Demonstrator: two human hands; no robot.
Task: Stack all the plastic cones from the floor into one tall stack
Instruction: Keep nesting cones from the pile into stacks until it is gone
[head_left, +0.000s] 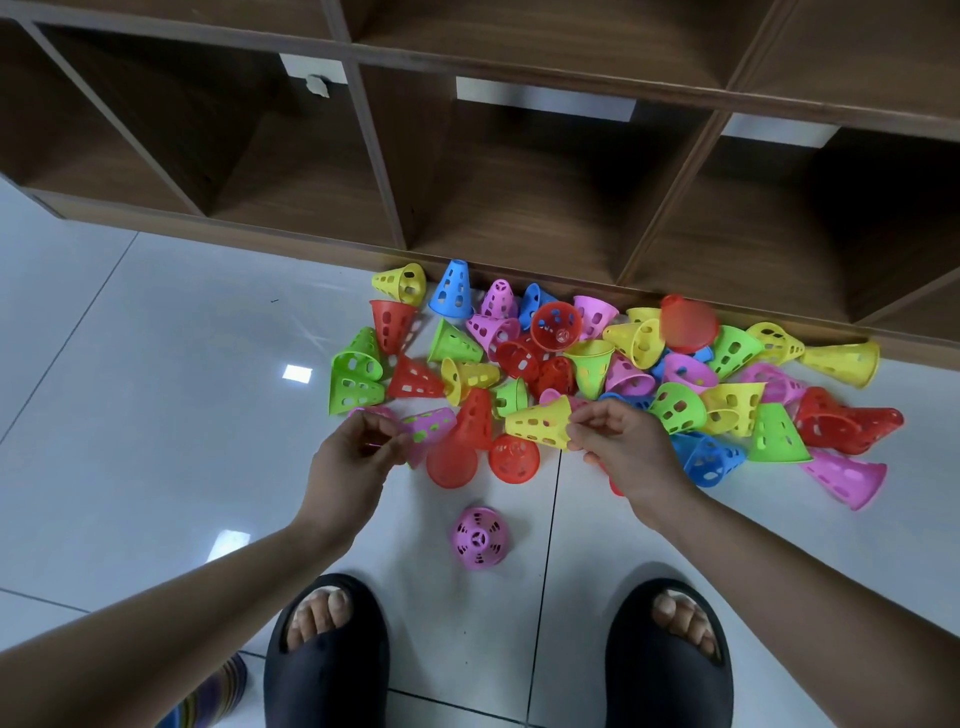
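Plastic cones (597, 364): many, perforated, in red, yellow, green, blue and pink, heaped on the floor (130, 364) against the foot of a wooden shelf unit (519, 182). One pink cone (479, 538) upright, apart, nearer the feet. Right hand (618, 441): fingers pinching a yellow cone (540, 422) by its wide rim. Left hand (353, 457): closed around a pink cone (428, 428). Black sandals (327, 670) below.
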